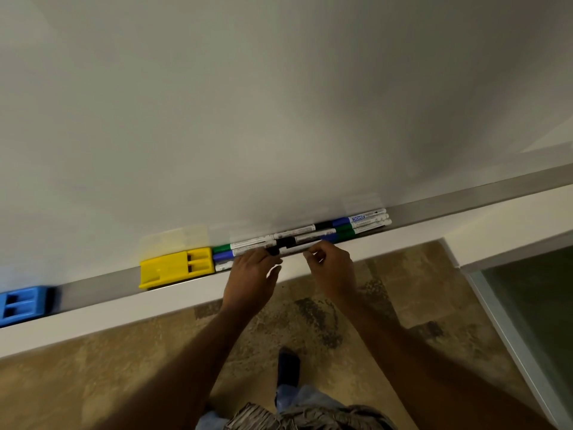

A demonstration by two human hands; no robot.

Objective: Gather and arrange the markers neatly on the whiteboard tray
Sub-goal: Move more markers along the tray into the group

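Several white markers with green, blue and black caps point(305, 235) lie end to end in rows on the grey whiteboard tray point(434, 206), right of a yellow eraser. My left hand point(251, 273) rests its fingertips on a black-capped marker point(286, 250) in the front row. My right hand point(331, 268) pinches the same front-row marker near its right end. Three more markers point(362, 223) lie stacked at the right end of the group.
A yellow eraser point(176, 268) sits on the tray just left of the markers, and a blue eraser point(24, 304) lies farther left. The whiteboard point(279, 103) rises behind. Below are patterned carpet, my shoe point(288, 366) and a glass panel point(533, 305) at right.
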